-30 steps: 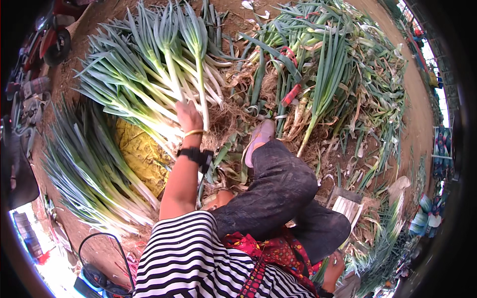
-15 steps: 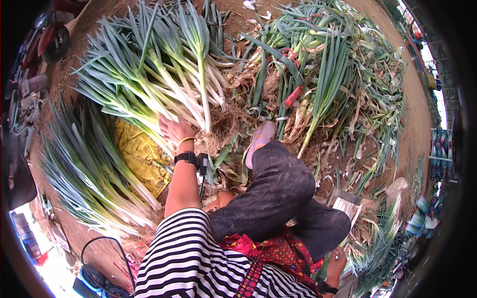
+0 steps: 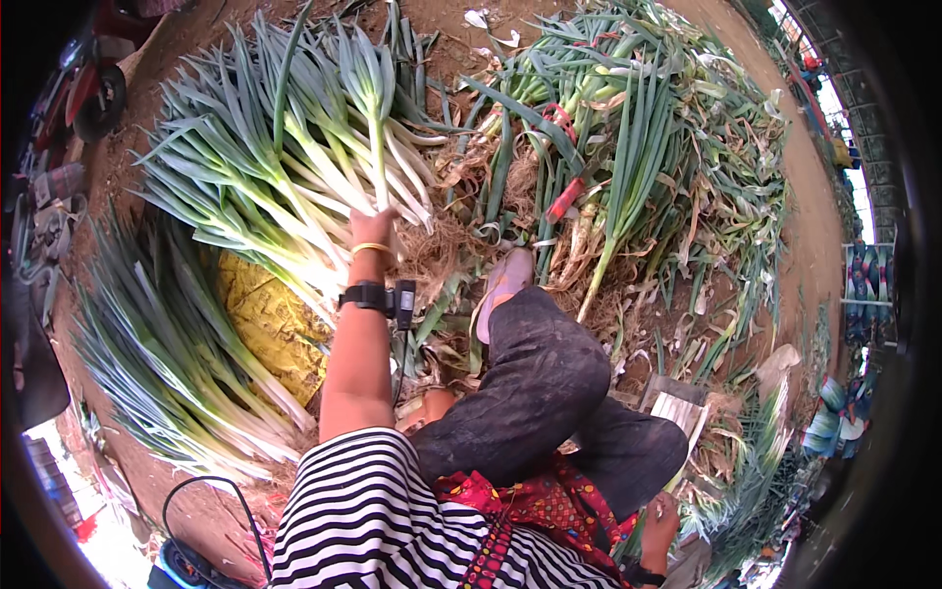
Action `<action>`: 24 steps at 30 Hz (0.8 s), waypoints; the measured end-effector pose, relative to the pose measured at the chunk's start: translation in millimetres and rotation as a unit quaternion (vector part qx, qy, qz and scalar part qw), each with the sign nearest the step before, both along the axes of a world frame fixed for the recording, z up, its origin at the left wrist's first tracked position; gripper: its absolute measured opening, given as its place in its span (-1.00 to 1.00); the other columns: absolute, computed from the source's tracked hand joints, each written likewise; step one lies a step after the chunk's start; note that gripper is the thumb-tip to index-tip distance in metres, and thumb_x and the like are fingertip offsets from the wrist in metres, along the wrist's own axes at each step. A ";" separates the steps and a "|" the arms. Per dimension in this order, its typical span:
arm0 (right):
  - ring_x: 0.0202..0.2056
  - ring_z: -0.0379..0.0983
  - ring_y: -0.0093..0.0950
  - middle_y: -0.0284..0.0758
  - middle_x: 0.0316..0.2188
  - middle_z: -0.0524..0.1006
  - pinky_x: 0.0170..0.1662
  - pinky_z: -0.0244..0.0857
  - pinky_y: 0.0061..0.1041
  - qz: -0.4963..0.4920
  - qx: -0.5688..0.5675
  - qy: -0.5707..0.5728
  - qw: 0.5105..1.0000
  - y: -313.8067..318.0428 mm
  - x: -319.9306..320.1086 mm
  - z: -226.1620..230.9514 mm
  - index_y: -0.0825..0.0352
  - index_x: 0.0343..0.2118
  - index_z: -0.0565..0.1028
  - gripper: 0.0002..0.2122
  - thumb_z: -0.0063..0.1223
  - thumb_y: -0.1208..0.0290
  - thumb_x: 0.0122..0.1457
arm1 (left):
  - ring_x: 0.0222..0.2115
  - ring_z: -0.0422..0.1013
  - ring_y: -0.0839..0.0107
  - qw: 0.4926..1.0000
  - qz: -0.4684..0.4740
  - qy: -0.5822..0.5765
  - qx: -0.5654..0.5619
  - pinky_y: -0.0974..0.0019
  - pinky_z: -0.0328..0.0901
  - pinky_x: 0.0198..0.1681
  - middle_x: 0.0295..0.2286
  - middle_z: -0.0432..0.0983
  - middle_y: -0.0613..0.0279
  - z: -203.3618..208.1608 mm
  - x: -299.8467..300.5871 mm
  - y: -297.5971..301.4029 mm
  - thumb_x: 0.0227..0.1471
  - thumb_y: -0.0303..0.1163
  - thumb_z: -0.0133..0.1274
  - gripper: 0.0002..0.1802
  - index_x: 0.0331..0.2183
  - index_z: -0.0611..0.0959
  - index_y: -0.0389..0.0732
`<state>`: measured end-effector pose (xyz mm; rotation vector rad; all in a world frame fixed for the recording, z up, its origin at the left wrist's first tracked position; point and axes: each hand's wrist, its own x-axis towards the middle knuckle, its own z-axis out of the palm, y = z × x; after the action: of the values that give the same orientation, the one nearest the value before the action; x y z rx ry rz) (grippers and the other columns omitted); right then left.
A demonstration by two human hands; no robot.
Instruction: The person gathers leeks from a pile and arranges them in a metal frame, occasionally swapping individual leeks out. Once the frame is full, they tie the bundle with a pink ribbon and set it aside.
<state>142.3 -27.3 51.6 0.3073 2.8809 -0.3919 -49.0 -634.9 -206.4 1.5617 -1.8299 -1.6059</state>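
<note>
My left hand (image 3: 373,234) reaches forward and closes round the white lower stalk of a long green onion (image 3: 377,152). That onion lies on top of a fanned pile of green onions (image 3: 231,162), with roots trailing beside my hand. My right hand (image 3: 659,525) is low at the right, by my bent knee, with its fingers curled. What it holds, if anything, is not clear; a bit of green leaf shows beside it. Another row of cleaned green onions (image 3: 186,363) lies to the left, next to a yellow sheet (image 3: 270,319).
At the front right is a heap of untrimmed onions and peeled leaves (image 3: 721,167), with a red-handled tool (image 3: 565,199) on it. My shoe (image 3: 507,290) stands among loose roots. More onions (image 3: 741,501) lie at lower right. A red wheeled vehicle (image 3: 98,98) stands far left.
My left hand has moved from lying spread over the white stalks to the right, and now closes on one onion's stalk. The view has shifted slightly. My right hand stays low by the knee.
</note>
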 end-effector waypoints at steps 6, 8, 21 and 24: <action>-0.41 0.45 -0.37 -0.19 -0.52 0.50 -0.28 0.28 -0.45 -0.007 -0.027 -0.024 0.999 9.8 -13.1 1.7 0.49 -0.33 0.45 -0.84 -0.06 0.52 0.06 | -0.57 0.20 0.51 0.602 0.015 0.544 0.585 0.48 0.24 -0.51 -0.57 0.25 0.31 128.8 15.0 -32.2 -0.05 -0.50 0.00 -0.82 -0.41 0.35 -0.33; -0.40 0.47 -0.41 -0.19 -0.51 0.53 -0.27 0.30 -0.45 -0.022 -0.043 -0.030 0.998 -8.7 -25.4 15.1 0.48 -0.32 0.48 -0.83 -0.04 0.51 0.07 | -0.50 0.16 0.53 0.534 -0.026 0.595 0.600 0.50 0.20 -0.46 -0.49 0.20 0.28 177.7 15.3 -9.4 -0.05 -0.56 -0.06 -0.77 -0.29 0.31 -0.38; -0.07 0.38 -0.48 -0.30 -0.07 0.42 -0.02 0.26 -0.43 0.100 -0.515 -0.017 0.851 -96.7 -179.4 141.7 0.32 0.06 0.29 -0.52 -0.09 0.11 0.18 | -0.44 0.34 0.44 0.630 -0.419 0.503 0.418 0.37 0.34 -0.44 -0.43 0.28 0.26 330.9 92.1 284.7 -0.34 -0.55 0.21 -0.02 0.09 0.01 -0.22; 0.00 0.32 -0.33 -0.12 -0.01 0.35 0.04 0.22 -0.31 0.090 -0.649 -0.083 0.751 -96.9 -192.6 146.2 0.24 0.20 0.04 -0.31 -0.19 -0.15 0.14 | -0.50 0.33 0.42 0.510 -0.582 0.457 0.438 0.35 0.33 -0.46 -0.46 0.27 0.25 320.7 111.1 345.9 -0.35 -0.60 0.21 0.01 0.10 -0.01 -0.17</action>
<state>-50.3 -124.2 197.8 -0.1899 1.7757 -1.9604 62.1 -289.0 114.3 -1.0529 -1.2136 -3.1710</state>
